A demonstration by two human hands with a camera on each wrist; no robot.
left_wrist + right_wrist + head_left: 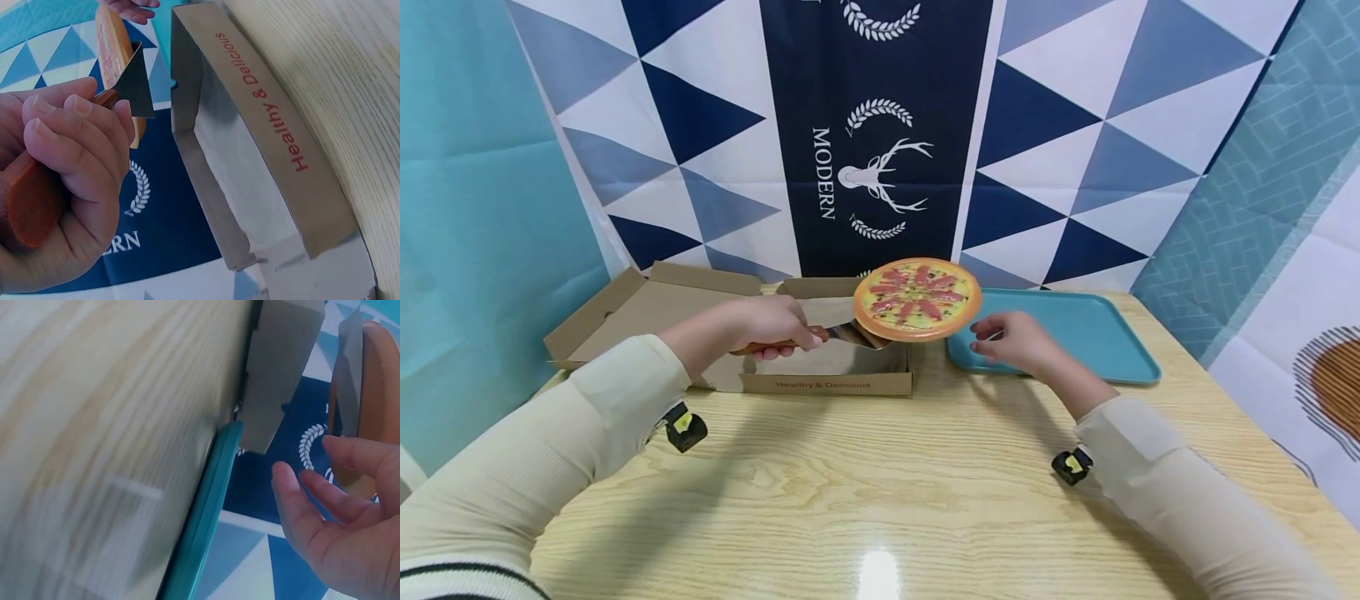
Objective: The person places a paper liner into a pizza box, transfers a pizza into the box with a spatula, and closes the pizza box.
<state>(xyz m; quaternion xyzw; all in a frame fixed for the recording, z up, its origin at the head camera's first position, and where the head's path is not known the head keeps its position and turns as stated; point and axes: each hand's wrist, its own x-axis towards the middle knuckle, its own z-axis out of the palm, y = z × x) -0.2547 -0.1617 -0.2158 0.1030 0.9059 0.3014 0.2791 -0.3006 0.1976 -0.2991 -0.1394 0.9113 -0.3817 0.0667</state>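
My left hand (769, 325) grips the wooden handle (31, 200) of a pizza server, its fingers wrapped round it. The server's metal blade (136, 84) is under a round pizza (917, 300) with an orange-brown crust and pink strips on top. Raised above the table, the pizza tilts toward me, between the open cardboard box and the teal tray. My right hand (1017, 340) hovers over the tray's near left corner, fingers loosely bent and holding nothing. In the right wrist view its fingertips are close to the pizza's edge.
An open pizza box (827, 383) lined with white paper stands at the back left, its lid (655, 312) folded out to the left. The teal tray (1075, 333) lies at the back right. Patterned cloth hangs behind the wooden table (865, 475).
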